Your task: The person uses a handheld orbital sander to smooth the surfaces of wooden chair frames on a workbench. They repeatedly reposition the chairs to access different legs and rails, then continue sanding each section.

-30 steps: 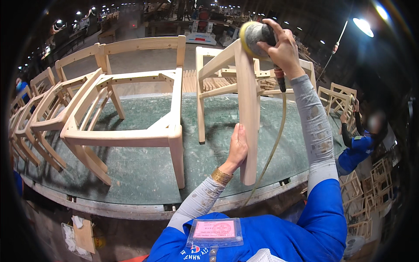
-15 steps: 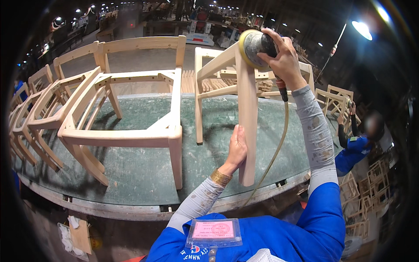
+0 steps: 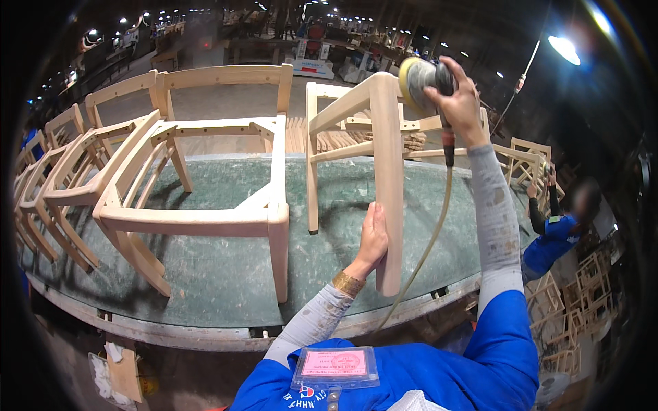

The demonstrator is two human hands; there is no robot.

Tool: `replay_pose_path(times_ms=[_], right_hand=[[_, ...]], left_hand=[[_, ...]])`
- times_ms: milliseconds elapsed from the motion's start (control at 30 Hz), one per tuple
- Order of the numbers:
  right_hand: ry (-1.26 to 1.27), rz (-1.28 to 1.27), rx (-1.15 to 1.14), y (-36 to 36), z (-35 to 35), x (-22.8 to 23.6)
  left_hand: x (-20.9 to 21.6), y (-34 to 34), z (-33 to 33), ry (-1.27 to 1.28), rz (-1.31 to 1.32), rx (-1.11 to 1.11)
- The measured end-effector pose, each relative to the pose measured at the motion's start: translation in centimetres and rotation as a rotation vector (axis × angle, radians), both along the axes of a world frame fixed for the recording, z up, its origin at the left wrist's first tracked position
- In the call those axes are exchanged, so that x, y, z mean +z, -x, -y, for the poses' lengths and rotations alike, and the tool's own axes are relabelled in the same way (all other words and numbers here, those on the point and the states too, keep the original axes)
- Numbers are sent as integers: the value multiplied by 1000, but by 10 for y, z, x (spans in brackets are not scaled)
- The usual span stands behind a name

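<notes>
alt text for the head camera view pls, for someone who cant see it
A person's right hand presses a round sander against the top of a bare wooden chair frame, while the left hand steadies its leg. More unfinished chair frames stand on the dusty green workbench.

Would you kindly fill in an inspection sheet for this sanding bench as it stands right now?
Surface: green bench top, dusty, with worn edge.
Job's things: bare wooden chair frame standing on the bench; round sander at its upper end.
Clutter: more chair frames crowd the bench's left; rags below its edge.
Grippers: left hand steadies the frame's leg; right hand grips the sander.
Cables: pale hose hangs from the sander past the bench edge.
Surroundings: dim workshop, ceiling lights, bright lamp, another person among stacked frames at right.
</notes>
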State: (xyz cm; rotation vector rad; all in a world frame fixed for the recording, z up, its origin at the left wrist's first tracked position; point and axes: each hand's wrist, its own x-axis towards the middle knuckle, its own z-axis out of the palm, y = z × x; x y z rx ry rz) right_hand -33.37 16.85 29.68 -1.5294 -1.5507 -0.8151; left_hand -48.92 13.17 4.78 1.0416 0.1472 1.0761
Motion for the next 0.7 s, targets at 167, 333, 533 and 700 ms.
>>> replay_pose_path(times_ms=[167, 333, 533, 700], right_hand=[[231, 23, 225, 32, 32, -44], [268, 66, 220, 54, 34, -43], [109, 3, -203, 2, -8, 1], [89, -121, -201, -26, 26, -12]], left_hand=[[2, 6, -6, 81, 17, 14], [-9, -2, -12, 94, 57, 52], [-12, -6, -5, 85, 52, -38], [-15, 6, -29, 82, 68, -317]])
